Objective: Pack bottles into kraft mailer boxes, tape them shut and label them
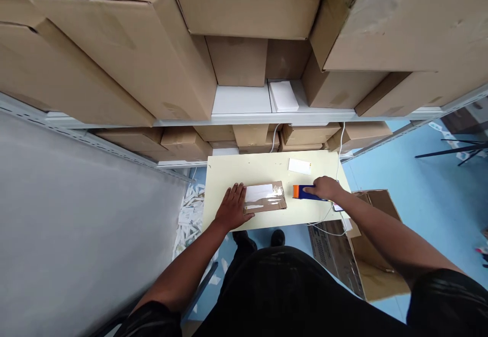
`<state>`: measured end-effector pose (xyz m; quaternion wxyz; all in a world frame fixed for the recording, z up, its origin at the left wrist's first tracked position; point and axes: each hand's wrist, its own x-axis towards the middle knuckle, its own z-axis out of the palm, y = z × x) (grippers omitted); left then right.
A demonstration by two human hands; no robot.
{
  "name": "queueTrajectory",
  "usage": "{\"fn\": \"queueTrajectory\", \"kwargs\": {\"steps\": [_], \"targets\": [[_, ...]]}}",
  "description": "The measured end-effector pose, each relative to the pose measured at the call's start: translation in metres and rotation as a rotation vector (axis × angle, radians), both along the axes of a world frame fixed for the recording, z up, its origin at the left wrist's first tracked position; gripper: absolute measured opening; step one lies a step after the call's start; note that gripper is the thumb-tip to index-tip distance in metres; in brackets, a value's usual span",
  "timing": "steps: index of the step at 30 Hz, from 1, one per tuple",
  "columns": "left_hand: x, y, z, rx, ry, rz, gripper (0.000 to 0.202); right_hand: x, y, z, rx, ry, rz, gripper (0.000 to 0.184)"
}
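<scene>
A flat brown cardboard parcel (273, 204) with a white label and shiny clear tape lies on the cream table. Across its left end rests my left hand (232, 209), fingers stretched out and the thumb along the near edge. To the right of the parcel, my right hand (326, 188) is closed around a dark blue tool with an orange end (296, 191). The orange end points at the parcel, with a small gap between them. The tool's exact kind cannot be made out. Behind it lies a small white card-like piece (299, 166).
Cardboard boxes (247, 1) fill the shelves (240, 100) beyond the table (224, 169). White cables (338, 154) run by its right side, where a phone-like object (337, 207) is partly covered. An open carton (377, 271) stands on the floor at right; paper scraps (190, 215) lie at left.
</scene>
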<state>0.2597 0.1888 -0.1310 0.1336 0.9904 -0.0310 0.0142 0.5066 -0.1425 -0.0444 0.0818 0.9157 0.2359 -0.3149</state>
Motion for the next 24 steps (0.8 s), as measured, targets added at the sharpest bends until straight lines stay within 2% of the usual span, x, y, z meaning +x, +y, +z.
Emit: {"fn": "queueTrajectory", "kwargs": {"steps": [4, 10, 17, 24], "targets": [[0.0, -0.001, 0.0, -0.021, -0.001, 0.01, 0.111, -0.015, 0.039, -0.02, -0.01, 0.054, -0.031, 0.069], [0.001, 0.0, -0.003, -0.041, -0.018, 0.008, 0.112, -0.018, 0.068, -0.024, -0.04, 0.039, -0.227, 0.064], [-0.001, 0.001, -0.009, -0.023, -0.061, -0.004, 0.113, -0.031, 0.054, -0.023, -0.014, 0.02, -0.41, 0.066], [-0.001, 0.001, -0.009, -0.022, -0.091, -0.005, 0.113, -0.044, 0.043, -0.026, -0.013, -0.012, -0.456, 0.069]]}}
